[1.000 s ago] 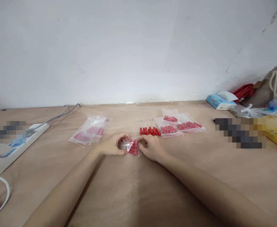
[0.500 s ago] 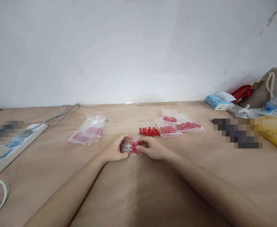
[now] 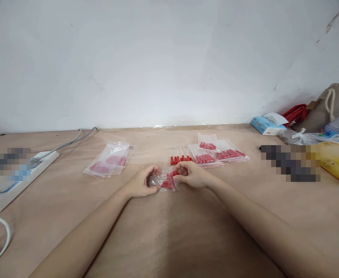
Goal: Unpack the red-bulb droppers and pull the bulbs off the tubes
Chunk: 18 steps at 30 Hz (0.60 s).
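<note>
On the bench (image 3: 146,243), short of its far edge, the left hand (image 3: 142,183) curls round and the right hand (image 3: 194,175) pinches a clear bag (image 3: 164,178), apparently arranging its red pieces (image 3: 166,185), the next move calling for a light, steady hold.

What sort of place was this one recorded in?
Probably an indoor room, perhaps a home, used as a makeshift workspace: a brown tabletop against a marked, pale wall, a power strip at left, a blue tissue pack at right.
</note>
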### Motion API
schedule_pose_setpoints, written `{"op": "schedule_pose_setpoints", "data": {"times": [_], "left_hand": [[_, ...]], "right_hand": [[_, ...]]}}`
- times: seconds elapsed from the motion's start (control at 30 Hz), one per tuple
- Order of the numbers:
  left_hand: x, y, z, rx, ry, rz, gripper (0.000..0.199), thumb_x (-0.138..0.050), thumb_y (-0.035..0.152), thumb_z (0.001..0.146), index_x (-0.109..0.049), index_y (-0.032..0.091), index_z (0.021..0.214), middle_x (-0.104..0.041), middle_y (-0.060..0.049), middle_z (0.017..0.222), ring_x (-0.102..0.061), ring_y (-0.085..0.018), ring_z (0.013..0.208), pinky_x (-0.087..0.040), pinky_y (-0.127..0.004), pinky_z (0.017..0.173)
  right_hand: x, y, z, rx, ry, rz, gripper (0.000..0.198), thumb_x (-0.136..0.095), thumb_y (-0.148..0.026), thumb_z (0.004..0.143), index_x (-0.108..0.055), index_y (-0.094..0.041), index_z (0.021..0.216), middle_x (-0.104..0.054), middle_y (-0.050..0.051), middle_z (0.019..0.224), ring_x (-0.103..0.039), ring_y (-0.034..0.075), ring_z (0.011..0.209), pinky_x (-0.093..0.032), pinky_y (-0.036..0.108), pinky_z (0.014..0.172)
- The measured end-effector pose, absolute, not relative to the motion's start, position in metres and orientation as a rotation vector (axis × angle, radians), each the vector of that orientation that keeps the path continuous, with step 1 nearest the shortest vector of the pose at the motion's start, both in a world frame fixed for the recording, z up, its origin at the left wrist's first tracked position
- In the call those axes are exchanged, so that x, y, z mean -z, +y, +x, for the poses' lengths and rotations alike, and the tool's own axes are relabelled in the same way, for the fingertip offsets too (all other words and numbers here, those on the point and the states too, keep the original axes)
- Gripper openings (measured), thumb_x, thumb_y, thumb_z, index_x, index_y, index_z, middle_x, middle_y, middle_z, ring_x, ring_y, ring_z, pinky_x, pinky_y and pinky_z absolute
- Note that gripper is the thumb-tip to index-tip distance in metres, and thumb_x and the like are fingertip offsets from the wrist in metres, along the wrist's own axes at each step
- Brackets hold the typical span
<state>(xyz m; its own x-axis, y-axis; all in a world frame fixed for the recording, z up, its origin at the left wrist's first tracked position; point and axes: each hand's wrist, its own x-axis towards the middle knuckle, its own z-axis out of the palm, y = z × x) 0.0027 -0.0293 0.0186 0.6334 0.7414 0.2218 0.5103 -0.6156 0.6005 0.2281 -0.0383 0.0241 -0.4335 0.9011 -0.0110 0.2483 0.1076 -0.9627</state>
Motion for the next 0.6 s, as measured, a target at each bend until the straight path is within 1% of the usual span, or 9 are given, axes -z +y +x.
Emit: {"op": "schedule_pose_setpoints", "data": {"times": [0.17,0.33,0.37,0.43,0.5,0.6], "left_hand": [[-0.020,-0.030,0.003,-0.628,0.996,2.380,0.033,-0.059,0.020,0.064,-0.048,0.016,0.095,-0.053,-0.001,0.084,-0.050,-0.013,0.075,-0.043,-0.024,0.067],[-0.021,-0.031,0.003,-0.640,1.009,2.345,0.033,-0.060,0.021,0.064,-0.050,0.017,0.095,-0.055,-0.003,0.088,-0.052,-0.014,0.078,-0.044,-0.025,0.067],[-0.021,-0.031,0.004,-0.631,1.013,2.335,0.033,-0.060,0.022,0.064,-0.050,0.017,0.095,-0.056,-0.003,0.089,-0.052,-0.014,0.077,-0.044,-0.024,0.066],[-0.022,-0.031,0.004,-0.615,1.021,2.319,0.033,-0.060,0.021,0.063,-0.050,0.017,0.095,-0.057,-0.003,0.090,-0.053,-0.014,0.075,-0.044,-0.023,0.063],[-0.022,-0.031,0.004,-0.617,1.026,2.314,0.034,-0.060,0.021,0.062,-0.050,0.017,0.094,-0.057,-0.003,0.090,-0.052,-0.013,0.073,-0.044,-0.023,0.061],[-0.021,-0.031,0.004,-0.627,1.019,2.323,0.033,-0.060,0.021,0.062,-0.050,0.016,0.094,-0.056,-0.003,0.089,-0.051,-0.012,0.072,-0.043,-0.022,0.060]], "right_hand": [[-0.041,-0.032,0.251,-1.424,-1.727,-1.132,0.021,-0.067,-0.023,0.063,-0.059,-0.016,0.081,-0.064,0.002,0.081,-0.059,0.011,0.072,-0.047,0.025,0.067],[-0.070,-0.028,0.291,-1.433,-1.687,-1.181,0.022,-0.068,-0.026,0.063,-0.062,-0.017,0.083,-0.067,0.003,0.084,-0.062,0.013,0.077,-0.049,0.026,0.072],[-0.077,-0.028,0.300,-1.417,-1.644,-1.183,0.022,-0.069,-0.026,0.062,-0.062,-0.017,0.081,-0.067,0.004,0.082,-0.063,0.013,0.074,-0.050,0.026,0.070],[-0.089,-0.028,0.316,-1.302,-1.511,-1.205,0.024,-0.070,-0.028,0.061,-0.061,-0.017,0.080,-0.068,0.004,0.081,-0.063,0.013,0.070,-0.050,0.025,0.065],[-0.093,-0.026,0.323,-1.156,-1.413,-1.212,0.025,-0.071,-0.029,0.060,-0.060,-0.017,0.078,-0.068,0.005,0.080,-0.063,0.013,0.070,-0.050,0.024,0.062],[-0.079,-0.018,0.316,-0.930,-1.406,-1.193,0.026,-0.069,-0.030,0.063,-0.059,-0.016,0.082,-0.067,0.006,0.084,-0.063,0.015,0.076,-0.050,0.027,0.067]]}}
